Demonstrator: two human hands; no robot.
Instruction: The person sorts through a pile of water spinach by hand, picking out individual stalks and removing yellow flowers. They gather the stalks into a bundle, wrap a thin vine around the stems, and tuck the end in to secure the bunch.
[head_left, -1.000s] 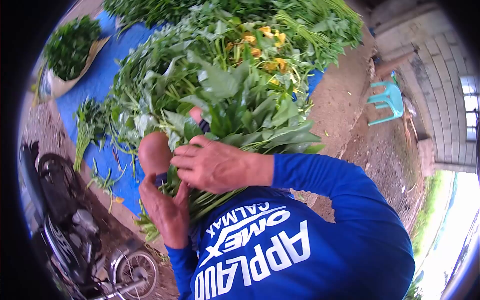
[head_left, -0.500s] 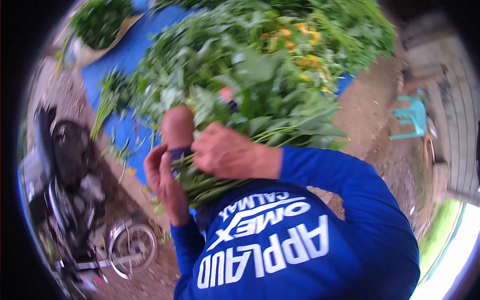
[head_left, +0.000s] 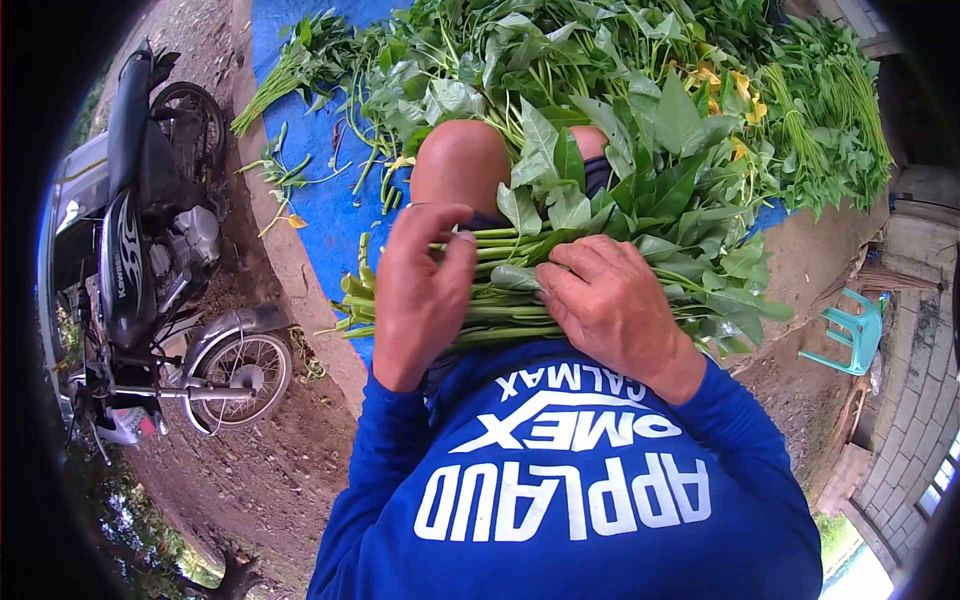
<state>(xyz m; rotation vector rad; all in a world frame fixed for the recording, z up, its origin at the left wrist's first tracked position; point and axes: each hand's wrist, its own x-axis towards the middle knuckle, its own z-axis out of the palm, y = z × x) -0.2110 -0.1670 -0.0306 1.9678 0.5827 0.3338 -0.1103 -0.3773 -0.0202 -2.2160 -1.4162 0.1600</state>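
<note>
Bright, even daylight with soft shadows. Sharp across the bunch of greens (head_left: pixel 640 200); strong fisheye bending toward a black rim. Blown-out glare at 5 o'clock, dim shade at 7 o'clock.

2 hands (L (head_left: pixel 420 295), R (head_left: pixel 615 310)), 1 greens bundle (head_left: pixel 505 248), 1 motorbike (head_left: pixel 150 250), 1 chair (head_left: pixel 850 335), 1 tarp (head_left: pixel 320 200).
</note>
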